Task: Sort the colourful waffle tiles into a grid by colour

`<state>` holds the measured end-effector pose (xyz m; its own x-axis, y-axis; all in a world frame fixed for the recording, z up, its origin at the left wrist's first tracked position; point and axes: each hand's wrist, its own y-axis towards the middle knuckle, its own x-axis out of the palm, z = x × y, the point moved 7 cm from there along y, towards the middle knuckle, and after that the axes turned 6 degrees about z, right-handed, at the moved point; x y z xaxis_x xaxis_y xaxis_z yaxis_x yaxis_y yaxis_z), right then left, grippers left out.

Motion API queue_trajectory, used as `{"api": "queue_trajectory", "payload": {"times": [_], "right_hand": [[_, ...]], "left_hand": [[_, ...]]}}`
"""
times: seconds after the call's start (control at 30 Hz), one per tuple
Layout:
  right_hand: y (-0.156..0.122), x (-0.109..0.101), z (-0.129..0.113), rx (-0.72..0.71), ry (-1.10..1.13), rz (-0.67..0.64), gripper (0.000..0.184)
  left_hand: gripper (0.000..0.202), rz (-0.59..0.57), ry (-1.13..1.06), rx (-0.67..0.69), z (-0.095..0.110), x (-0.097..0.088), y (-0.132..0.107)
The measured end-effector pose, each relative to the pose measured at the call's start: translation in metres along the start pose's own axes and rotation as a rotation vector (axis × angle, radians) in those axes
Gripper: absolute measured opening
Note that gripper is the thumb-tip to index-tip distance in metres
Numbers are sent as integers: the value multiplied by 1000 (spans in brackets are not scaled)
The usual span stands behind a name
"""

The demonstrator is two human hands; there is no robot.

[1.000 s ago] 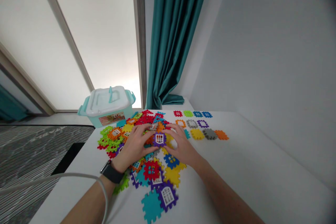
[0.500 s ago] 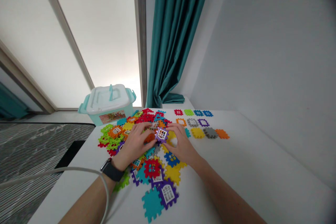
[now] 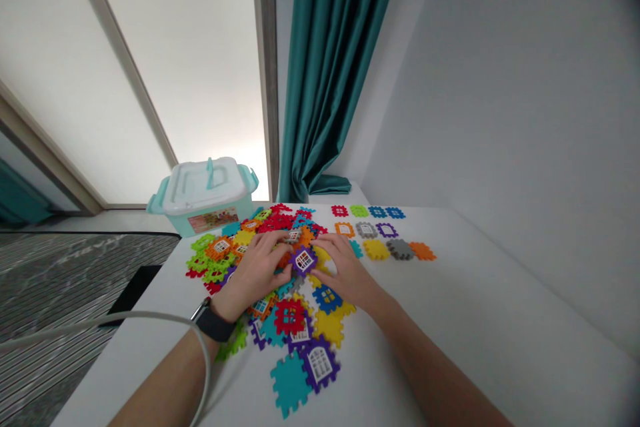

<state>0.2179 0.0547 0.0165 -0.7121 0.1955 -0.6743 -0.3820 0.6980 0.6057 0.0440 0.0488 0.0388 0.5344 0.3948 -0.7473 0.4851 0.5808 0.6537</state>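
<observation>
My left hand (image 3: 255,271) and my right hand (image 3: 347,273) lie over a heap of interlocking plastic window tiles (image 3: 240,253) in many colours. Between them sits a purple tile with a white window (image 3: 304,260), slightly tilted. My left thumb and fingers press against its left side. The fingertips of my right hand rest on a yellow tile (image 3: 323,257) just beside it, with nothing held. A large teal tile (image 3: 289,383) and a purple arched-window tile (image 3: 320,365) lie at the near end of the heap. A black watch (image 3: 213,321) circles my left wrist.
A white table (image 3: 465,320) carries the heap. Several tiles stand in neat rows (image 3: 370,230) to the right, and a mint-and-white lidded plastic box (image 3: 205,197) stands behind. A pale cable (image 3: 150,317) crosses near my left forearm. A teal curtain (image 3: 330,80) hangs beyond.
The purple tile has turned and sits a little lower between my hands. My left fingers have curled in closer over the heap.
</observation>
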Motion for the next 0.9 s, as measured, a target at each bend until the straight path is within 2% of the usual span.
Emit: {"api": "queue_trajectory", "payload": {"times": [0.1,0.2,0.37,0.6,0.77,0.9], "right_hand": [[-1,1,-2,-41,-28,-47,49],[-4,4,-4,-52,-38,-94,56],[-5,7,-3,-67,-40,-124,61],[-2,2,2,1,-2,-40,56],[-2,4,2,81,35,13,55],[-2,7,-3,98,56,3,55]], "left_hand": [[20,-34,5,20,2,2,0],[20,-39,-22,16,2,3,-1],[19,-51,-74,23,4,4,-1],[21,-21,-103,-19,3,-2,1],[54,-48,-103,-1,3,2,-1],[47,-60,-80,-16,-1,6,-2]]}}
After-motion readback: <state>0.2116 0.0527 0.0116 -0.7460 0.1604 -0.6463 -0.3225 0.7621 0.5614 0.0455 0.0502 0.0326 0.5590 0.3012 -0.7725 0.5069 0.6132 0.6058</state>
